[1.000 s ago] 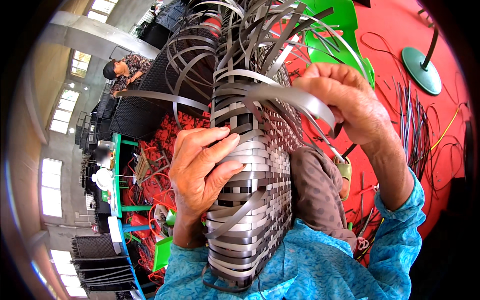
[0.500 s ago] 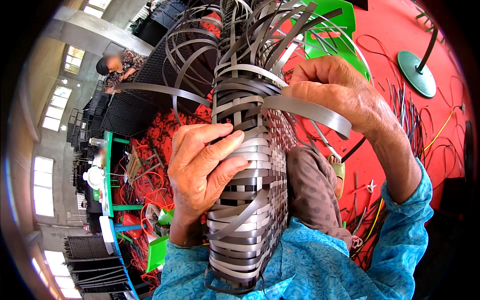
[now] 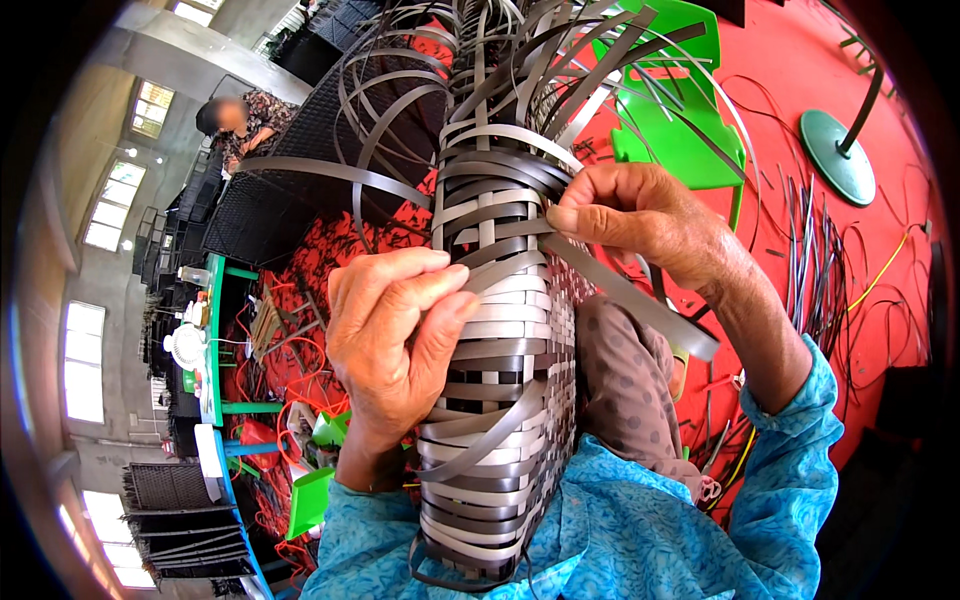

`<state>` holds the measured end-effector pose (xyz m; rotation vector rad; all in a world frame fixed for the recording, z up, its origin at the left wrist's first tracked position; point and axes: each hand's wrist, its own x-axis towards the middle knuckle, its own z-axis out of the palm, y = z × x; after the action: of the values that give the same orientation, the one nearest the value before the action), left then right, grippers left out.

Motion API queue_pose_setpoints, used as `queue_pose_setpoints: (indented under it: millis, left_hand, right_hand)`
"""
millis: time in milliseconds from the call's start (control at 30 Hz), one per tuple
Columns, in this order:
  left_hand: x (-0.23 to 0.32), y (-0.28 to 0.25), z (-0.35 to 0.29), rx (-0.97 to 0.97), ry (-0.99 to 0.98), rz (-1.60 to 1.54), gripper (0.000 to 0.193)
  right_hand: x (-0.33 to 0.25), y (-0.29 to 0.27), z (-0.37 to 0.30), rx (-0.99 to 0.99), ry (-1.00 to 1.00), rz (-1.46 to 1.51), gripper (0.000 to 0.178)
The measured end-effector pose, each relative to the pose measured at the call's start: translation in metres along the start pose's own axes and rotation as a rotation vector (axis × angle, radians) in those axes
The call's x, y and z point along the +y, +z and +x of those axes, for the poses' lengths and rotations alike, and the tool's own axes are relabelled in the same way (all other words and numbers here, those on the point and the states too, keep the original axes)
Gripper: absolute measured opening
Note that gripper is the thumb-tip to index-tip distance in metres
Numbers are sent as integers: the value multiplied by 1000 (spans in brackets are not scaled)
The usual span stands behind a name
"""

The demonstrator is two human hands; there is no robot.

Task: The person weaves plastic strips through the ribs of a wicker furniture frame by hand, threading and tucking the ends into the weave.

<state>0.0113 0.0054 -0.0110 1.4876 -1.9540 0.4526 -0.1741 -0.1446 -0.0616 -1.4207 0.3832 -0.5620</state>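
Note:
A long woven piece (image 3: 500, 360) of light and dark grey flat plastic strips stands upright between my arms, with loose strip ends (image 3: 560, 70) fanning out at its top. My right hand (image 3: 640, 220) pinches a dark grey strip (image 3: 630, 300) between thumb and forefinger at the weave's right edge; the strip's tail hangs down to the right. On the left edge, my left hand (image 3: 395, 330) is curled with thumb and fingertips at another dark grey strip (image 3: 505, 268) that crosses the face. One long loose strip (image 3: 330, 172) sticks out to the left.
A green chair (image 3: 680, 120) stands beyond the weave on the red floor. To the right are a round green base (image 3: 836, 157) with a pole and bundled dark strips (image 3: 805, 240). At left, another person (image 3: 245, 125) is beside a large black woven panel (image 3: 290, 190); a green-edged table (image 3: 213, 340) holds a fan (image 3: 186, 345).
My right hand has moved down and left to the weave's edge, and the strip's tail now hangs lower. The left hand has drawn slightly left.

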Motion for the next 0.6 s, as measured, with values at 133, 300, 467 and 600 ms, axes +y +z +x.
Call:
queue_pose_setpoints:
  millis: [133,300,467,600]
  left_hand:
    - [-1,3,5,21,-172,-127,16]
    - [-13,3,21,-70,-371,-285,11]
    - [-31,1,23,-136,-272,-319,10]
    - [-82,-13,12,14,-605,-993,7]
  right_hand:
    - [11,7,3,32,-41,76,25]
    - [12,11,6,45,-152,122,16]
    - [3,9,7,32,-170,-4,19]
    - [-6,-1,0,-89,-128,-11,37]
